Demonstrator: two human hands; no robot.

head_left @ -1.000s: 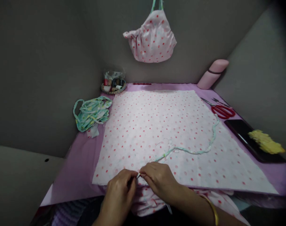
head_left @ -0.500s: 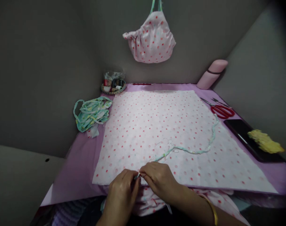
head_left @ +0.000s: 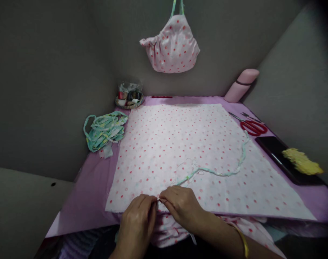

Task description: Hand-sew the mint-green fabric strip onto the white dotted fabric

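At the front edge of the table my left hand and my right hand meet, fingertips pinched together. A thin mint-green fabric cord snakes across the dotted cloth and runs in under my right hand. A small pale bit shows between the fingertips, most likely the cord's end, though the fingers largely cover it. Beneath both hands lies a flat white cloth with red dots. Bunched pink dotted fabric hangs below the edge, close under my hands. Fine loose threads lie by the cord.
Left on the purple table cover sit a heap of green fabric strips and a basket of thread spools. Along the right are red-handled scissors, a phone with a yellow scrunchie, and a pink bottle. A dotted bag hangs behind.
My left fingertips have shifted slightly, and the greenish piece that showed between the hands is now mostly covered. The right hand keeps its pinch, and the cord lies as before.
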